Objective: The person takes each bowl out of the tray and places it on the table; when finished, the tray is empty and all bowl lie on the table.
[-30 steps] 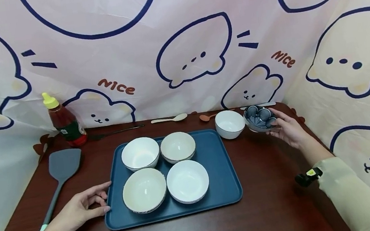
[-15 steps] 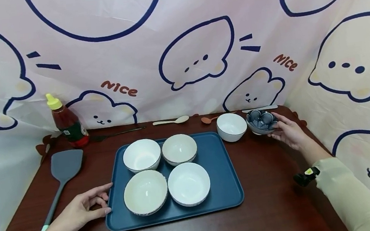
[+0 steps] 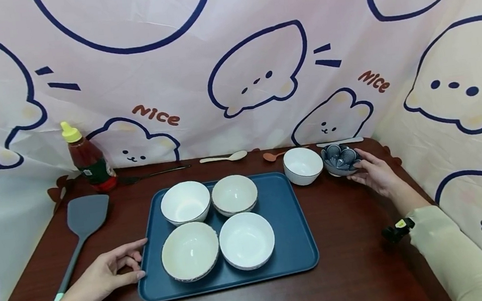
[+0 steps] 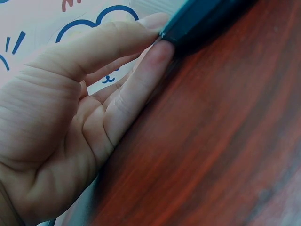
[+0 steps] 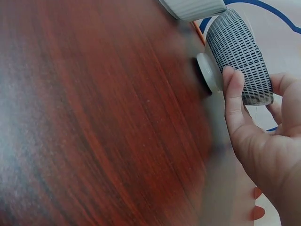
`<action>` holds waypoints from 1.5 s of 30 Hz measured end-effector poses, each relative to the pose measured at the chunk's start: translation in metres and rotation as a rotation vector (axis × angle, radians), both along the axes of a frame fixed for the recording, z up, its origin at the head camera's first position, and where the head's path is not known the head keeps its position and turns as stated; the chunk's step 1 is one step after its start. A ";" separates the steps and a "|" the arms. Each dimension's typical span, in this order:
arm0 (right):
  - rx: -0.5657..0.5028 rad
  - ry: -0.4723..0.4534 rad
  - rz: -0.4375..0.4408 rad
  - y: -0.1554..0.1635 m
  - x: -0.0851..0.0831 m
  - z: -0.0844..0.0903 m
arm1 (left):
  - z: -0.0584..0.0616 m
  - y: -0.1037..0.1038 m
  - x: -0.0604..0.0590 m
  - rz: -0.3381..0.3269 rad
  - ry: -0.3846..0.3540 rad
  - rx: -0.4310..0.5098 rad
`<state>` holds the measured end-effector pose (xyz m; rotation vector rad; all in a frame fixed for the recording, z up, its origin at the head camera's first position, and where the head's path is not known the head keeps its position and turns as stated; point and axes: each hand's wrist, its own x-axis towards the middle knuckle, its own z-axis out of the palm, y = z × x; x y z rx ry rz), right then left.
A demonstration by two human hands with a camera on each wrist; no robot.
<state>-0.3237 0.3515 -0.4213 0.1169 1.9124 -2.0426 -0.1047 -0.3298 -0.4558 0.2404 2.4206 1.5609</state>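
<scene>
A small blue patterned bowl (image 3: 340, 159) stands on the brown table at the back right, close beside a white bowl (image 3: 302, 165). My right hand (image 3: 360, 166) holds it from the right, thumb and fingers curled round its side. In the right wrist view the bowl (image 5: 240, 56) shows its dashed outer wall and pale foot, with my thumb (image 5: 233, 89) pressed on the wall. My left hand (image 3: 139, 258) rests with straight fingers against the left edge of a dark blue tray (image 3: 297, 244). Several empty white and cream bowls sit on the tray. The tray edge (image 4: 202, 14) meets my fingertips (image 4: 157, 49).
A red sauce bottle (image 3: 87, 159) stands at the back left. A grey spatula (image 3: 82, 220) lies left of the tray. A cream spoon (image 3: 226, 157), a reddish spoon (image 3: 273, 155) and a thin black utensil (image 3: 153, 173) lie along the back. Printed cloth walls the table.
My right hand has lowered the blue patterned bowl from a tilted, lifted position down onto the table beside the white bowl. The left hand has stayed at the tray edge.
</scene>
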 end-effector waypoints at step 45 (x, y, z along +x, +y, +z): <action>0.088 0.148 -0.033 -0.054 0.052 0.061 | 0.000 0.002 0.000 0.005 0.021 -0.002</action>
